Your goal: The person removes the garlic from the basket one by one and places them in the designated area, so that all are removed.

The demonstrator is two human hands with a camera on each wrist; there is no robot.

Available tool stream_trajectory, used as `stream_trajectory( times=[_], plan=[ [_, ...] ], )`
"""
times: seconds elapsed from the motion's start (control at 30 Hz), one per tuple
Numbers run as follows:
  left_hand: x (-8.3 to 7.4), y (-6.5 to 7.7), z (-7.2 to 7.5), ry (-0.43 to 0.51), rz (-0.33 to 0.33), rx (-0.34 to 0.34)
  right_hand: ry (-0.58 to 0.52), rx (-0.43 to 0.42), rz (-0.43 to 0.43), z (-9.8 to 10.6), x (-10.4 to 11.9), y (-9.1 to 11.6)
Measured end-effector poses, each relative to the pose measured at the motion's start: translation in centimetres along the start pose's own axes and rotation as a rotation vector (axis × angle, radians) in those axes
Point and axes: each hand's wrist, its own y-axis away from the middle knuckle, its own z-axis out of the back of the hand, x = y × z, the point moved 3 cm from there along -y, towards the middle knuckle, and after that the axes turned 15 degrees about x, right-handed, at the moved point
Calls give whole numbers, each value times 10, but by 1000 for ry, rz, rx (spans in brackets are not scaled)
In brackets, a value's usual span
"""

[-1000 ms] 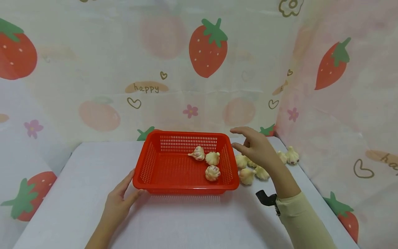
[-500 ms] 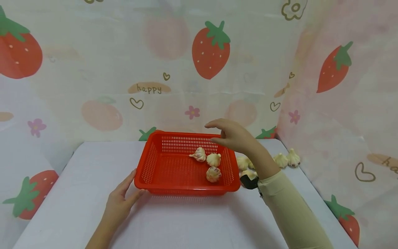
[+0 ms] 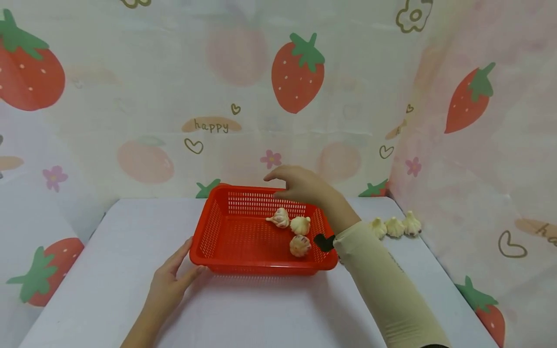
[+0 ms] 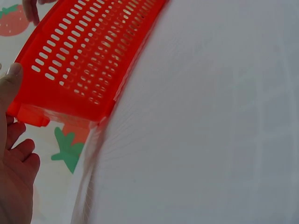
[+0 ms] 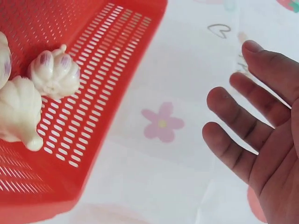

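A red plastic basket [image 3: 252, 265] with slotted walls stands on the table, three garlic bulbs [image 3: 300, 245] lying in its right half. My left hand [image 3: 165, 285] holds the basket's front left corner, thumb at the front and fingers along the left side; the left wrist view shows the thumb [image 4: 10, 84] against the rim. Over the basket's back right part hovers my right hand [image 3: 300, 186], thumb and fingers spread apart. In the right wrist view nothing lies in that right hand [image 5: 266, 135], and it is apart from the basket and the garlic inside [image 5: 55, 74].
Right of the basket, more garlic bulbs [image 3: 395, 227] stand on the white-covered table [image 3: 261, 314]; the right sleeve [image 3: 383, 280] hides others. A fruit-printed cloth [image 3: 235, 63] hangs behind the table, and another rises along its right side.
My right hand has moved left, from beside the basket's right rim to above its back right part, its fingers staying spread. The left hand keeps its place at the corner.
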Motion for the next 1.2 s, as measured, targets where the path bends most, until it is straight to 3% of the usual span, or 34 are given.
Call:
stream_trajectory(
  times=[0.23, 0.6, 0.77, 1.2],
  plan=[
    [-1, 0, 0, 9, -32, -20, -31, 88, -45, -21, -12, -25],
    [-1, 1, 1, 29, -64, -28, -100, 146, -57, -47, -28, -44],
    [-1, -1, 2, 38, -59, -22, -243, 203, -70, -61, -38, -50],
    [1, 0, 2, 32, -37, -18, -582, 335, -229, -91, -49, -48]
  ],
)
